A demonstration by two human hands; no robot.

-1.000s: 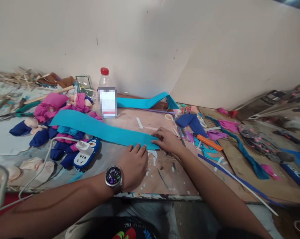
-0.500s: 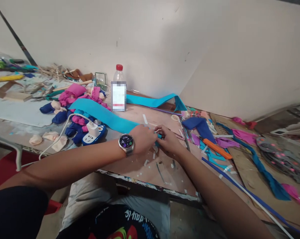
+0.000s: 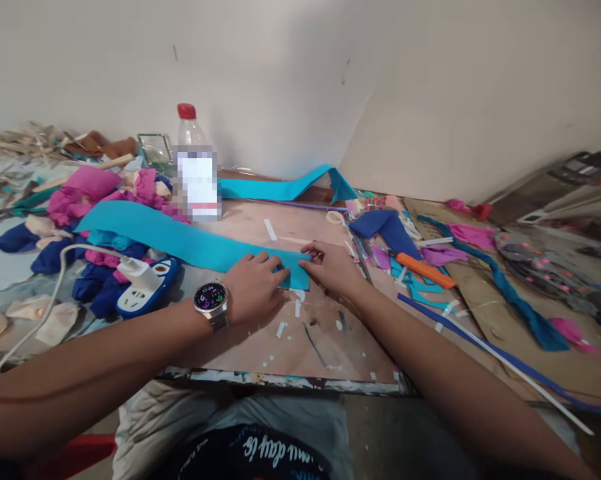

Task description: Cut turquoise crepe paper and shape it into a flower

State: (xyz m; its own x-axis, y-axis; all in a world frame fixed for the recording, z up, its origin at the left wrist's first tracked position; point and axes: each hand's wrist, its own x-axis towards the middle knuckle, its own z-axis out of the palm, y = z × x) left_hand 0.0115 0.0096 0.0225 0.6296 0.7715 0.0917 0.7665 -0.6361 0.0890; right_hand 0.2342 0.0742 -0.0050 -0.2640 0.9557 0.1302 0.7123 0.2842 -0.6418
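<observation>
A long turquoise fabric strip (image 3: 180, 243) runs across the table from the left pile to the middle. My left hand (image 3: 254, 287), with a watch on its wrist, lies over the strip near its right end, fingers apart and pressing down. At the end's right edge, the thumb and forefinger of my right hand (image 3: 333, 270) pinch the fabric. The end is spread flat, with small white tape pieces (image 3: 281, 329) on the tabletop just in front of it.
A power strip (image 3: 148, 287) with a plugged-in charger and cable stands left, beside bundled fabric pieces. Behind are a red-capped bottle (image 3: 188, 123), a phone (image 3: 200, 183) and another turquoise strip (image 3: 280, 190). An orange cutter (image 3: 425, 270) and fabric scraps lie right.
The strip's end, bunched between both hands before, now lies flat. My left hand has shifted left and opened over it. The view has turned slightly right.
</observation>
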